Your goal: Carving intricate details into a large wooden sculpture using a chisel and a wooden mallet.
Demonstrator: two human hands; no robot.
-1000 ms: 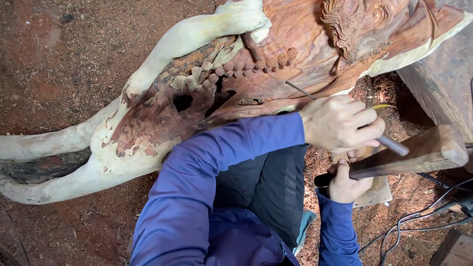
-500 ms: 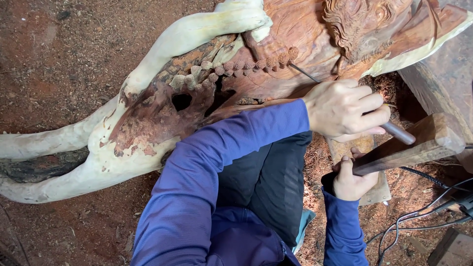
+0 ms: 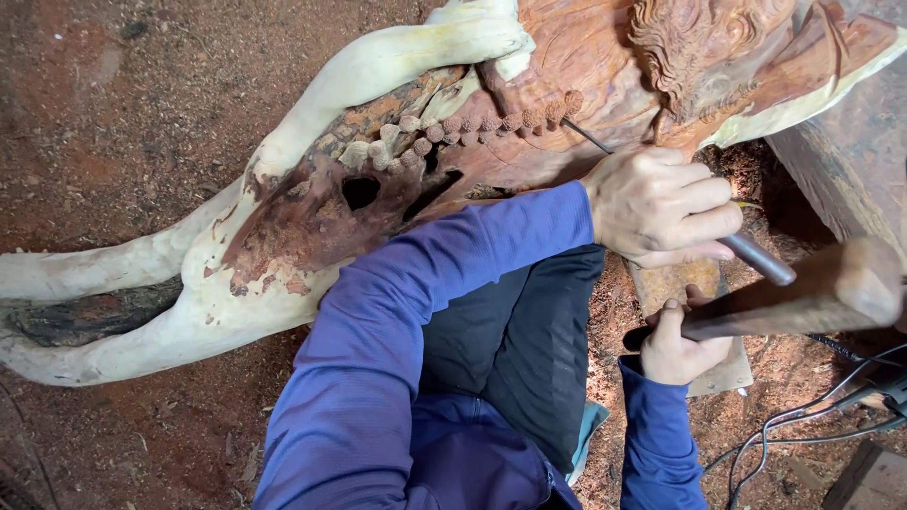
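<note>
Gripping chisel (image 3: 746, 253): left hand (image 3: 661, 206) fisted, tip on carved wood root (image 3: 397, 179) | right hand (image 3: 675, 345) clenched around mallet (image 3: 812, 295), near right | cables (image 3: 812, 416) beside.

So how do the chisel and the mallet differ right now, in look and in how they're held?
The chisel is a thin grey metal rod; the mallet is a thick brown wooden block on a handle. The left hand is fisted around the chisel, whose thin blade end reaches the red wood carving; the right hand grips the mallet's handle end, its head close by the chisel's butt. Each is held in one hand.
</note>
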